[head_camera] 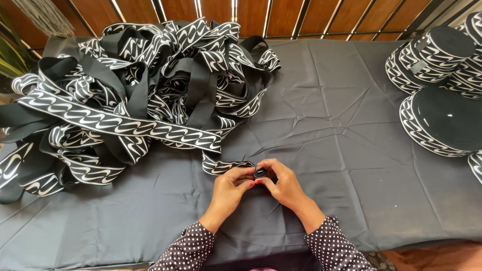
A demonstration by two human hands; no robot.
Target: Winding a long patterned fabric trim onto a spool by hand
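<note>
A big loose heap of black elastic band with white curved marks (135, 85) covers the left half of the table. One end of the band (221, 165) runs out of the heap toward me and ends in a tiny tight coil (260, 172). My left hand (232, 186) and my right hand (283, 183) meet at that coil, fingertips pinching it from both sides just above the dark cloth. Both wrists wear dark sleeves with white dots.
A dark grey cloth (331, 125) covers the table. Several finished rolls of the same band (442, 100) are stacked at the right edge. Brown slats with metal bars (301, 17) run behind the table, and a plant (10, 55) stands at far left.
</note>
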